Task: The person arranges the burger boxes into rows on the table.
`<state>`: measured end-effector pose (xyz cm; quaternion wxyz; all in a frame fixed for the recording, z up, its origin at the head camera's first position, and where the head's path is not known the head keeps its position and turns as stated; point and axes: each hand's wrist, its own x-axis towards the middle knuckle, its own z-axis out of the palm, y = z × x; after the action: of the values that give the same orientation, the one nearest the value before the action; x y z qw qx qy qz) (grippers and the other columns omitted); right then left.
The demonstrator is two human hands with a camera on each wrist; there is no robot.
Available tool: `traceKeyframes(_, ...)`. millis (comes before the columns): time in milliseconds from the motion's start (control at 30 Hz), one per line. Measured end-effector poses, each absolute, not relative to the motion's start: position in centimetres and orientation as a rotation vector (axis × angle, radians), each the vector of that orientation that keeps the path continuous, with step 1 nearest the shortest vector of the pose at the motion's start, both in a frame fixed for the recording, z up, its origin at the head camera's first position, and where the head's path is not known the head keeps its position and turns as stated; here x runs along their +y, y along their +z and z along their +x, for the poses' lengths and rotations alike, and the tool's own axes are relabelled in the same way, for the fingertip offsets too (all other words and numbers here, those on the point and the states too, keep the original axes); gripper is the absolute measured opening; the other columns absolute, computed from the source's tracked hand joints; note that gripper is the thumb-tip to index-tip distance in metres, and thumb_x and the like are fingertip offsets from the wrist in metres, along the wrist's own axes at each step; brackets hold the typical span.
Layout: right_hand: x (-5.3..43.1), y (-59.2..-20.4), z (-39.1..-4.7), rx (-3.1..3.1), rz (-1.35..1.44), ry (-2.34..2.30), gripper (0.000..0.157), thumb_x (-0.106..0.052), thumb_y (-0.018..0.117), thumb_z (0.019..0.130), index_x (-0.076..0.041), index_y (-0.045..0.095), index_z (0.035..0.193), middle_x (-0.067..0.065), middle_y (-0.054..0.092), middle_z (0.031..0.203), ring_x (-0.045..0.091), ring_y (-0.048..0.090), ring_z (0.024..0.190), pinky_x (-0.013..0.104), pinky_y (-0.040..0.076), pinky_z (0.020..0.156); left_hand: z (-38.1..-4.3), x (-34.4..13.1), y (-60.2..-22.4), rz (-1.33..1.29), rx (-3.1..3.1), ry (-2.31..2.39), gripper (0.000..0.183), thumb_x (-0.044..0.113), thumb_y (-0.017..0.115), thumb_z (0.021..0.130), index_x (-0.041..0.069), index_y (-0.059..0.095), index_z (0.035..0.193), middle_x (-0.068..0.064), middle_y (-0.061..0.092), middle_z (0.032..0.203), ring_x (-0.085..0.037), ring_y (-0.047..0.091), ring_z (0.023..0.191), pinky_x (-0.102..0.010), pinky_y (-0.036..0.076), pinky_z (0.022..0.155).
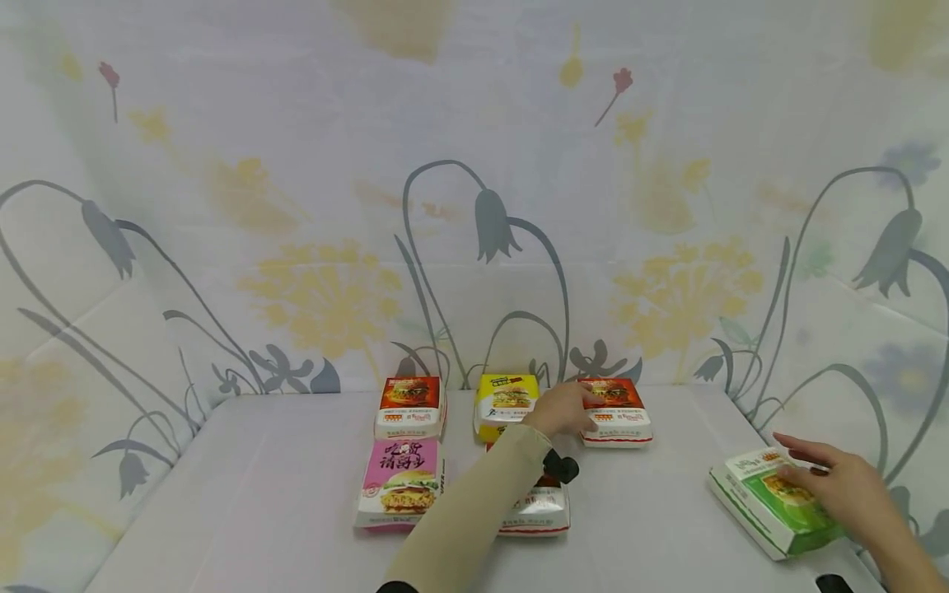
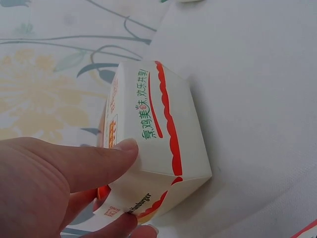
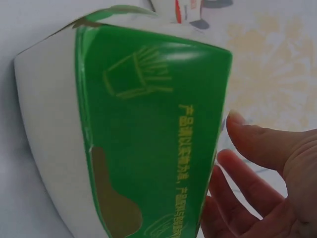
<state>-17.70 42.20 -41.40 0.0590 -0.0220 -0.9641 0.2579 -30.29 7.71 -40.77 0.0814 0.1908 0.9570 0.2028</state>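
Note:
In the head view my left hand (image 1: 561, 409) is at the back-right red-and-white burger box (image 1: 621, 420). The left wrist view shows my thumb pressed on that box's white side (image 2: 173, 114), with other fingers bent round its corner. At the right edge of the table, my right hand (image 1: 853, 486) reaches over a green-and-white burger box (image 1: 774, 502), which lies at an angle. Seen from the right wrist, the thumb stands apart from the green box (image 3: 153, 99), while loosely bent fingers are beside its edge, partly hidden behind it.
A yellow burger box (image 1: 507, 402) lies just left of my left hand. Farther left, another red-and-white box (image 1: 409, 408) sits behind a pink one (image 1: 400, 486). My left sleeve (image 1: 474, 511) partly covers a front red-and-white box (image 1: 537, 515). A flower-patterned cloth (image 1: 474, 305) hangs behind the white table (image 1: 259, 494).

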Motion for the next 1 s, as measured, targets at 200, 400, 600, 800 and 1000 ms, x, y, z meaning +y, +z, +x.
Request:
traceKeyframes(200,43.1,-42.0,-18.0,-3.102,-0.133,0.664,0.086,-0.061,0.062,0.09,0.006,0.046,0.141,0.047,0.04,0.131,0.067,0.041,0.112,0.068,0.042,0.081,-30.3,7.7,-40.9,0.582,2.858,0.612,0.047,0.03,0.08,0.085,0.037,0.067,0.13,0.02,0.052,0.143,-0.013,0.045,0.135,-0.032,0.042,0.103)
traceKeyframes(400,43.4,-42.5,-18.1,-3.116,-0.119,0.727,0.081,-0.056,0.06,0.094,0.007,0.043,0.141,0.047,0.037,0.133,0.069,0.038,0.112,0.065,0.042,0.08,-30.5,7.7,-41.1,0.595,2.851,0.641,0.047,0.029,0.08,0.085,0.037,0.068,0.129,0.019,0.052,0.142,-0.013,0.045,0.135,-0.033,0.042,0.104)
traceKeyframes(600,43.3,-42.7,-18.1,-3.115,-0.105,0.754,0.076,-0.051,0.059,0.097,0.008,0.042,0.142,0.048,0.033,0.135,0.07,0.036,0.113,0.066,0.04,0.081,-30.6,7.8,-41.2,0.598,2.853,0.655,0.048,0.028,0.08,0.085,0.036,0.067,0.13,0.019,0.052,0.143,-0.013,0.045,0.135,-0.034,0.04,0.106)
traceKeyframes(800,43.2,-42.9,-18.2,-3.121,-0.137,0.907,0.084,-0.057,0.057,0.095,0.006,0.036,0.146,0.047,0.029,0.14,0.066,0.036,0.116,0.056,0.04,0.081,-30.7,7.9,-41.3,0.609,2.86,0.62,0.049,0.03,0.08,0.084,0.037,0.066,0.131,0.02,0.051,0.144,-0.013,0.043,0.136,-0.034,0.039,0.106)
traceKeyframes(1000,42.4,-43.3,-18.2,-3.101,-0.131,0.981,0.078,-0.05,0.056,0.099,0.006,0.035,0.147,0.047,0.026,0.141,0.065,0.037,0.116,0.056,0.04,0.082,-30.8,7.8,-41.4,0.61,2.856,0.624,0.049,0.031,0.08,0.085,0.036,0.066,0.131,0.019,0.051,0.144,-0.013,0.044,0.136,-0.033,0.04,0.106)
